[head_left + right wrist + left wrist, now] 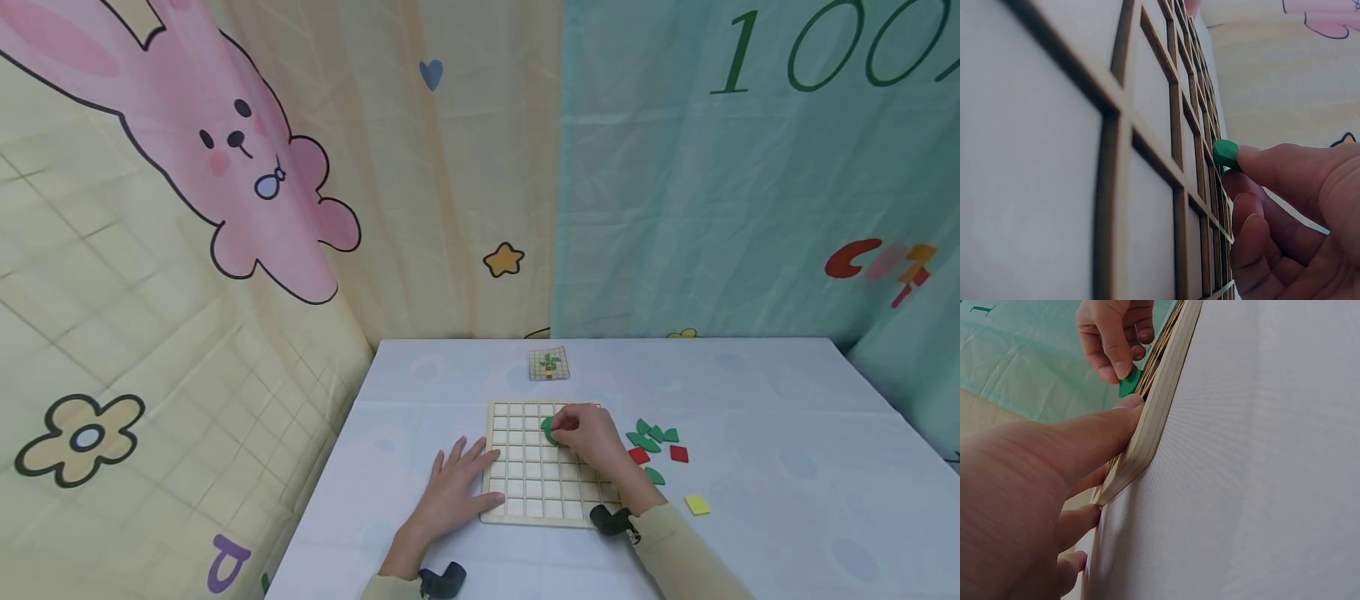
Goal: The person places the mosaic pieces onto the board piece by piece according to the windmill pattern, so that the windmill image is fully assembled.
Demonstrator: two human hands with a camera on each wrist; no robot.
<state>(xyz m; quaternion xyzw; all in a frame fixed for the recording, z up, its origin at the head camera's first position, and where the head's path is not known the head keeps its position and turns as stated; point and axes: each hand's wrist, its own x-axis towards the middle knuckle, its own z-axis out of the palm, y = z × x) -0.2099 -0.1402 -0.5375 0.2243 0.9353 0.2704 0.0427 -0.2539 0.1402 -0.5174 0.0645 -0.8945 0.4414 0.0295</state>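
Note:
A light wooden grid board with square cells lies on the table. Near its upper middle, my right hand pinches a green piece between thumb and fingers, right at the grid's surface. Green shows beside the fingertips in the head view; whether it is one piece or two I cannot tell. My left hand lies spread at the board's left side. Its thumb and fingertips touch the board's edge, as the left wrist view shows the thumb resting on the rim.
Right of the board lie several loose green pieces, two red squares and a yellow square. A small patterned card with a grid picture lies behind the board. Printed curtains hang behind the white table.

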